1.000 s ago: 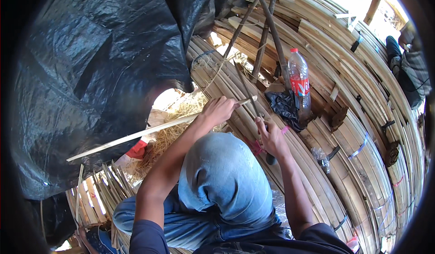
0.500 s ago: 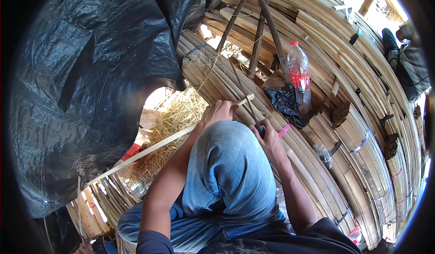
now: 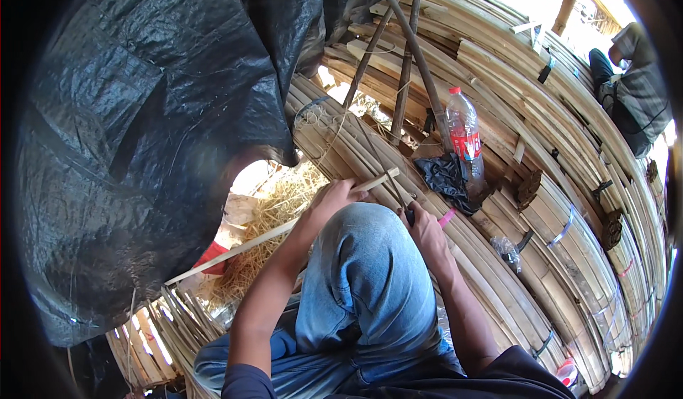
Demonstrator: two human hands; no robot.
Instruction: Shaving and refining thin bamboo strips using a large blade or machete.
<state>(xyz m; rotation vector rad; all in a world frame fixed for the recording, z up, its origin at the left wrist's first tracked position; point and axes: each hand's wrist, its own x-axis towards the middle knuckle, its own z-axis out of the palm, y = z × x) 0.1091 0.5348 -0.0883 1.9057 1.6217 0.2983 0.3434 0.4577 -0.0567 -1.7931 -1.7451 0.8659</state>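
Note:
A pale bamboo strip (image 3: pixel 245 247) runs from lower left, past my left forearm, up to the middle. My left hand (image 3: pixel 337 198) is closed round it near its upper end, beside my raised knee. Beyond the fingers a short length (image 3: pixel 377 180) of the strip sticks out. My right hand (image 3: pixel 427 230), to the right of the knee, grips the dark handle of a long, thin knife (image 3: pixel 384 166). Its blade points up and left and crosses the strip close to the end; whether it touches is too small to tell.
Long bundles of bamboo slats (image 3: pixel 491 249) lie to the right. A plastic bottle (image 3: pixel 464 125) with a red cap stands by a crumpled black bag (image 3: pixel 447 178). Black sheeting (image 3: pixel 149 129) hangs at left, and straw (image 3: pixel 274 214) lies below. Another person (image 3: pixel 637 93) is at upper right.
The view has tilted slightly, so the surroundings sit lower. More of the strip's end shows past my left fingers, and its lower-left end has shifted right. Both hands keep their grip.

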